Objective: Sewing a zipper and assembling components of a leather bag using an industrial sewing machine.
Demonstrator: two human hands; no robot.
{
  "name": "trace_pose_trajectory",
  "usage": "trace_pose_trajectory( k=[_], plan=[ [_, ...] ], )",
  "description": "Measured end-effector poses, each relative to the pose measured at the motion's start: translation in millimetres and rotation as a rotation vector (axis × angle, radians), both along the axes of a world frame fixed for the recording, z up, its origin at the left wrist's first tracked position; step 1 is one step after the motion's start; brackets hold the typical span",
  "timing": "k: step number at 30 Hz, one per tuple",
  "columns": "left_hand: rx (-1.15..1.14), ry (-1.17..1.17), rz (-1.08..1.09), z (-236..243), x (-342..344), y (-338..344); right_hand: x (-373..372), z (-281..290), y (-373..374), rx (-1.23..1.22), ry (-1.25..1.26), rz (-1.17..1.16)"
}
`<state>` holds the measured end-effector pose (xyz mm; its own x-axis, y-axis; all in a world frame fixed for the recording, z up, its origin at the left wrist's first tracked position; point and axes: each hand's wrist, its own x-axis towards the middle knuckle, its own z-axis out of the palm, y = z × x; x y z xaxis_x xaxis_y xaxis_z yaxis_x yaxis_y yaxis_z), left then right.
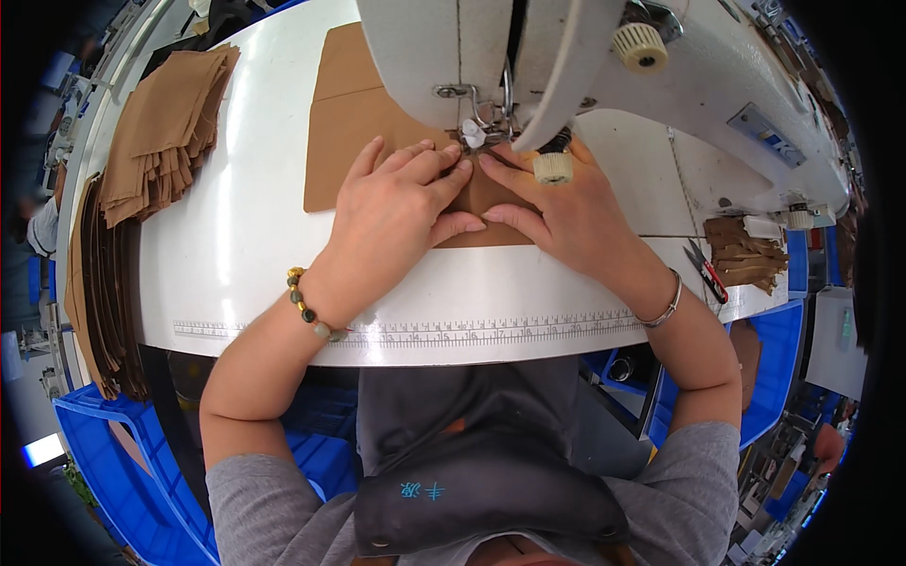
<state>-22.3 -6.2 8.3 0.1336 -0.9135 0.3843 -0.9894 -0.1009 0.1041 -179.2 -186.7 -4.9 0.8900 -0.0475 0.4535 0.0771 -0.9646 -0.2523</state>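
Observation:
A piece of brown fabric (340,118) lies on the white table under the head of a sewing machine (411,52). My left hand (392,203) rests palm down on the fabric, fingers stretched out and apart, tips close to the white presser foot (473,135). On the other side of the foot, my right hand (576,212) lies on the same fabric with its index finger and thumb extended. Both thumbs point toward each other, nearly meeting in front of the foot. A machine knob partly covers the right fingers, and the needle point is hidden.
Stacked brown fabric pieces (175,123) lie at the left, with more hanging over the edge (99,292). Right of my forearm are thread snips (706,269) and small brown pieces (746,255). A printed ruler (425,332) runs along the front edge; blue bins (142,472) stand below.

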Motion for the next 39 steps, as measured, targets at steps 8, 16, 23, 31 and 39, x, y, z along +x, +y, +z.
trace_pose_trajectory(
  k=[8,16,23,31,39],
  plan=[
    [0.052,0.0,0.008,-1,1,0,1,-2,-1,-0.031,-0.021,-0.003],
    [0.026,-0.045,0.022,-1,-1,0,1,-2,-1,-0.03,-0.012,-0.011],
    [0.015,-0.035,0.016,0,0,-1,0,-4,-5,-0.004,-0.02,0.004],
    [-0.027,-0.046,0.051,1,-6,4,1,15,-5,-0.083,0.1,-0.206],
    [-0.023,0.106,-0.045,0,-6,8,-25,24,58,-0.277,0.046,0.047]
  ],
)
